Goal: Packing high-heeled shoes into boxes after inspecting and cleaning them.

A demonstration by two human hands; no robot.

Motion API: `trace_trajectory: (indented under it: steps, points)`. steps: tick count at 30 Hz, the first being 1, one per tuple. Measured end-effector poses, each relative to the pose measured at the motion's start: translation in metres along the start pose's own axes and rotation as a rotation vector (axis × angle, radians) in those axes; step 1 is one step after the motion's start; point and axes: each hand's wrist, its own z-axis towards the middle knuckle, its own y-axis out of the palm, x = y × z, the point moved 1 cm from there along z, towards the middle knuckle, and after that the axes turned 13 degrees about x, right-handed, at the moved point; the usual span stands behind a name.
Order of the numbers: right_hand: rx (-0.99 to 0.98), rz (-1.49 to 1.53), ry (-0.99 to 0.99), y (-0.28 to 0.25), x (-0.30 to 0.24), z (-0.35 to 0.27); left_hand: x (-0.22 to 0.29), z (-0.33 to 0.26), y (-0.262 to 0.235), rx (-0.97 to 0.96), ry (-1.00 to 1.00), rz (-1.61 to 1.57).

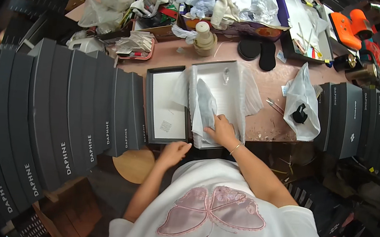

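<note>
Down in the middle of my view, the right hand (222, 130) was grasping the near end of a grey, tissue-wrapped bundle (205, 102), thumb to one side and fingers at its right edge. The bundle lay lengthwise along the left side of an open white-lined box (231, 80), its narrow end pointing away from the wearer, and white tissue paper (251, 97) spilled over the box's right wall. I saw the left hand (175, 153) loosely curled just off the near edge of the dark-rimmed lid (167, 101), which sat directly left of the box; I could not tell whether its fingers were fully closed or hid anything. To the right, on the pink tabletop (265, 127), I made out tweezers (275, 106) and a white bag (304, 93) with a black item (300, 115) at its near part. Two black pads (258, 53) lay beyond the box, near a beige container (204, 43), and upright rows of grey boxes (73, 103) flanked the workspace on both sides.
</note>
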Motion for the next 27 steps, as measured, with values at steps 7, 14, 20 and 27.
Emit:
trace_trajectory:
  steps: [7,14,20,27]
  points:
    - [-0.05,0.135,-0.112,-0.031,0.041,-0.013,0.04,0.006,0.08,0.145,-0.16,-1.353]
    - [-0.131,-0.03,-0.113,-0.021,0.013,-0.005,0.086,-0.05,0.059,0.717,0.866,-0.128]
    - [0.047,0.063,-0.538,-0.036,0.02,0.001,0.074,-0.052,0.04,0.526,0.612,-0.461]
    - [0.546,-0.038,-0.177,-0.208,0.042,-0.044,0.086,0.034,0.064,0.621,0.803,0.441]
